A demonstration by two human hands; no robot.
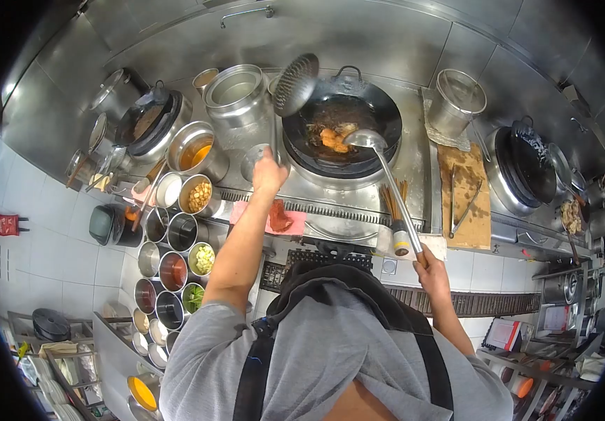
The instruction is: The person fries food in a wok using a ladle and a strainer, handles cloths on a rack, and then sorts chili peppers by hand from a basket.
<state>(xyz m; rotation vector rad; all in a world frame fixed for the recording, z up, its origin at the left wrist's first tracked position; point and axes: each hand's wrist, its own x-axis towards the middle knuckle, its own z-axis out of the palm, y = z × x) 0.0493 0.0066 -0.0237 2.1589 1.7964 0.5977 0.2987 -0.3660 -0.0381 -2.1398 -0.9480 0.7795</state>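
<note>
My left hand (270, 173) is closed beside a small round metal item (252, 161), left of the wok (388, 126); what its fingers grip is not clear. Just above it a thin strip runs up towards a perforated strainer (295, 84), tilted over the wok's left rim. My right hand (431, 272) is wrapped round the wooden end of a long-handled ladle (367, 139). The ladle's bowl is inside the wok, touching or close to browned food (332, 139) in dark liquid.
Metal pots (234, 95) stand behind and left. Several ingredient containers (173, 271) crowd the lower left. A pink cloth (239, 210) lies on the stove's front edge. Tongs (465, 210) rest on brown cardboard (478, 168) to the right, before another wok (532, 168).
</note>
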